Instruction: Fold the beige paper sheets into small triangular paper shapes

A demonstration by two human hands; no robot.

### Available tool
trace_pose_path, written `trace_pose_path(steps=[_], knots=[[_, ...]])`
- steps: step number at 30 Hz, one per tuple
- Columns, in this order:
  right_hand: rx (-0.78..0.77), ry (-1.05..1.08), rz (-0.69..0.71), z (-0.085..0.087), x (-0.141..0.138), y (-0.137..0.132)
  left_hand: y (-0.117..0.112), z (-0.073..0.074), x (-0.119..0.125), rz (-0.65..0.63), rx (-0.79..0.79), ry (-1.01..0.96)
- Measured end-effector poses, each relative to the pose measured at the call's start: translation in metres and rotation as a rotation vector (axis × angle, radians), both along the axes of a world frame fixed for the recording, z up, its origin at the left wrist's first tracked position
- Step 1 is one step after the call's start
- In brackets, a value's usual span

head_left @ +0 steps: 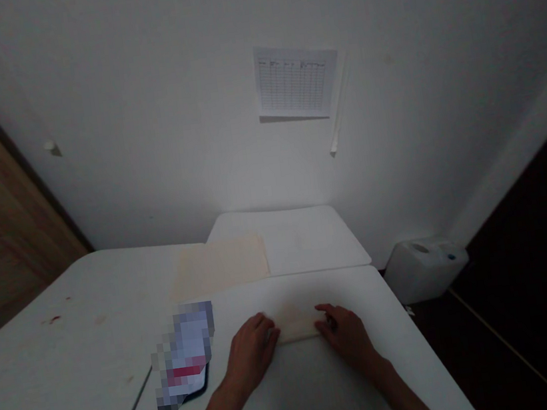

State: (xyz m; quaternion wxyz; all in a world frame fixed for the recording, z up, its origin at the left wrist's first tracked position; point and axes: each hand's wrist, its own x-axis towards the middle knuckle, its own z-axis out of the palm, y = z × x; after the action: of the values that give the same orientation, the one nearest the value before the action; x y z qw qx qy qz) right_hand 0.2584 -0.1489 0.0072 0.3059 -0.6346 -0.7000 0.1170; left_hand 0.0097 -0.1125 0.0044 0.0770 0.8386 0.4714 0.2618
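A folded strip of cream cloth [296, 323] lay on a white table [360, 291] — right between the two hands. The left hand [251, 352] was at the strip's left end, and the right hand [346, 340] was at its right end. Both touched the cloth, but the hands were apart and neither looked closed around it. A flat cream sheet [218, 266] lay farther up. Just left of the left hand lay a blurry thing [185, 358] — too blurred to tell what it was.
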Motion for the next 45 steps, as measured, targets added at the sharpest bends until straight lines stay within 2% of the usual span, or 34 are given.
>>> trace_pose_path(steps=[5, 10, 13, 16, 18, 22, 29, 40, 43, 45], knots=[[0.056, -0.038, 0.014, -0.001, -0.001, 0.000, -0.001, -0.001, 0.001, -0.021, 0.019, 0.012], [0.260, -0.241, -0.003, -0.007, -0.009, -0.005, 0.000, -0.002, 0.003, -0.022, 0.022, 0.024], [0.345, -0.381, 0.115, -0.007, -0.020, -0.013, 0.001, -0.004, 0.003, -0.023, 0.023, 0.023], [0.319, -0.390, 0.296, 0.000, -0.033, -0.021, 0.001, -0.005, 0.003, -0.021, 0.016, 0.017], [0.269, -0.374, 0.335, 0.007, -0.038, -0.024, 0.000, -0.005, 0.003, -0.022, 0.018, 0.009], [0.184, -0.361, 0.327, 0.015, -0.039, -0.026, 0.000, -0.005, 0.003, -0.026, 0.021, 0.009], [0.176, -0.356, 0.316, 0.011, -0.036, -0.027, 0.001, -0.007, 0.004, -0.017, 0.027, 0.019], [0.152, -0.398, 0.316, 0.016, -0.036, -0.029, 0.000, -0.004, 0.004, -0.022, 0.033, 0.019], [0.155, -0.387, 0.314, 0.015, -0.036, -0.029, -0.002, -0.004, 0.004, -0.004, 0.076, 0.048], [0.153, -0.387, 0.315, 0.014, -0.037, -0.028, -0.006, -0.004, 0.003, 0.022, 0.159, 0.079]])
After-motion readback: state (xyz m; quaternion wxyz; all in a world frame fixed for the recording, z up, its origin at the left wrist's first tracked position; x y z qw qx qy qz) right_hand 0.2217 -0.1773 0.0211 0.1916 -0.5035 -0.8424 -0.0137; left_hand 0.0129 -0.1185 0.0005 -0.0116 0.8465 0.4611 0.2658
